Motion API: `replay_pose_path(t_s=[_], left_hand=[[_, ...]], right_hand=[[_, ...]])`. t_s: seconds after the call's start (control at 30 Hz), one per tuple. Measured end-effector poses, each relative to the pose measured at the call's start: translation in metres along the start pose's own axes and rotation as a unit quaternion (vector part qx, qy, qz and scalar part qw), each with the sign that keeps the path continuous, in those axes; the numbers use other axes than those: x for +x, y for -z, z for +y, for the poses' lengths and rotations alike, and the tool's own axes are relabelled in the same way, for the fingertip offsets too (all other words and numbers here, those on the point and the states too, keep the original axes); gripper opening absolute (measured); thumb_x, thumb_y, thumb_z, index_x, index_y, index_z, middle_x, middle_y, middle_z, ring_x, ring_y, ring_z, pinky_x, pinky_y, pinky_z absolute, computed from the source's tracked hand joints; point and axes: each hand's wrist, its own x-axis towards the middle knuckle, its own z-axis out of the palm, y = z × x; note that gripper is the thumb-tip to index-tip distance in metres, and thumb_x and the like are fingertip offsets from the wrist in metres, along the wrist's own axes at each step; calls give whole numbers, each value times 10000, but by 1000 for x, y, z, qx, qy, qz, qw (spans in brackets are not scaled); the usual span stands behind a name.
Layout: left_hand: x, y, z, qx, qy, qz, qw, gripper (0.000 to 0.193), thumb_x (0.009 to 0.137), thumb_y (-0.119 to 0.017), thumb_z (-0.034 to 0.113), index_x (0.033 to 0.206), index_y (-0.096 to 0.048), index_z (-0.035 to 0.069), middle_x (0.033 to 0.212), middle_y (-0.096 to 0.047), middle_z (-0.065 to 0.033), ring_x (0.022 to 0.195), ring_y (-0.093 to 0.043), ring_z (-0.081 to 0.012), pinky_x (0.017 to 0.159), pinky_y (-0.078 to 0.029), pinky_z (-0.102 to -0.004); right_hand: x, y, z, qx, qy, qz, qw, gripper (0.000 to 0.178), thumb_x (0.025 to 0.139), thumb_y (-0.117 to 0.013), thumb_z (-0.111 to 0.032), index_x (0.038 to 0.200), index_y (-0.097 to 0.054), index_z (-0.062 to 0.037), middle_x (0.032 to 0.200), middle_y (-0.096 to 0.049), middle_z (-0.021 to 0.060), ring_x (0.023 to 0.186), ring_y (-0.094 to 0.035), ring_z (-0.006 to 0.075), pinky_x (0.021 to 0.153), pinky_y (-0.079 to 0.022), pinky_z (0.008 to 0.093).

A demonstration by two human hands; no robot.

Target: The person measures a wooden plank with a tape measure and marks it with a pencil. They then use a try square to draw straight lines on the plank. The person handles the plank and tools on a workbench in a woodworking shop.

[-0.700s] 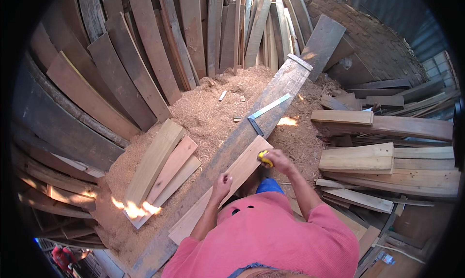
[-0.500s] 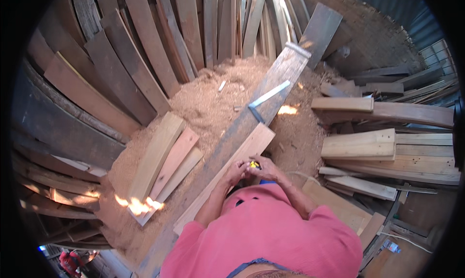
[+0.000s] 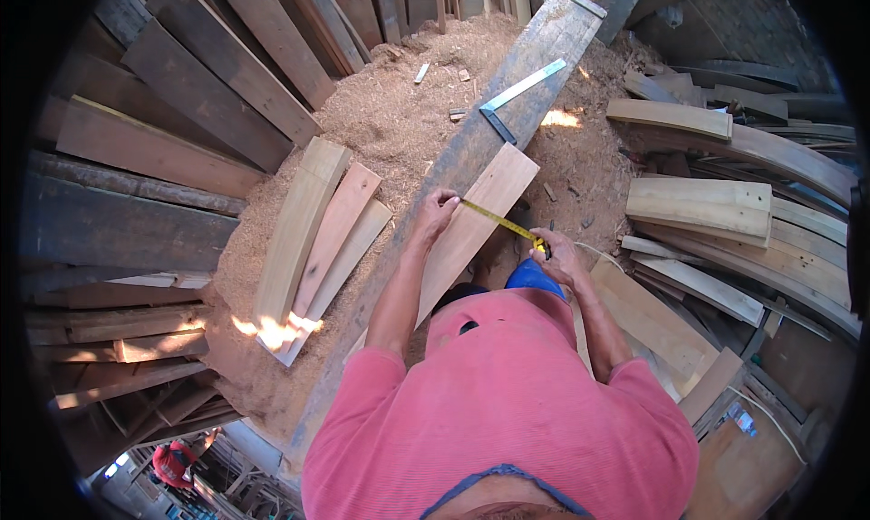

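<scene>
A yellow tape measure is held in my right hand, its fingers wrapped round the case. From it the yellow blade runs up and to the left, across a pale wooden board. My left hand pinches the free end of the blade near the board's left edge. That board lies lengthwise on a long, worn grey plank. Farther along the plank rests a try square with a bright metal blade and a dark stock.
Three cut boards lie on sawdust to the left. Stacked timber stands at the right, and tall planks lean along the far left. Another person in red is at the lower left. A plastic bottle lies lower right.
My hands have moved apart and forward over the board, drawing the tape blade out between them. Earlier they were together around the tape measure near my body. The view has tilted down.
</scene>
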Motion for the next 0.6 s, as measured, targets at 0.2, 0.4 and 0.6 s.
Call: replay_pose_path(t_s=[0.2,0.4,0.6], left_hand=[[4,-43,2,-11,-42,21,999,480,1008,-716,100,1477,-634,38,1224,-767,-188,1110,-755,-298,1002,-597,-441],[0,-55,-13,64,-160,38,984,574,985,-655,-9,1532,-632,162,1172,-744,-210,1092,-733,-390,991,-583,-478],[1,-46,-11,147,-253,31,956,552,945,-650,-36,1451,-715,175,1079,-724,-216,1043,-710,-420,960,-568,-500]], right_hand=[[8,2,5,-36,-80,80,993,569,933,-768,-319,1453,-687,-104,1170,-729,264,1173,-694,454,1051,-545,544],[-2,3,16,-31,-88,81,992,574,936,-771,-332,1466,-681,-133,1159,-723,256,1178,-684,455,1060,-539,537],[-1,-4,26,-20,-73,83,994,591,932,-781,-341,1474,-674,-131,1150,-717,245,1181,-680,449,1064,-534,531]])
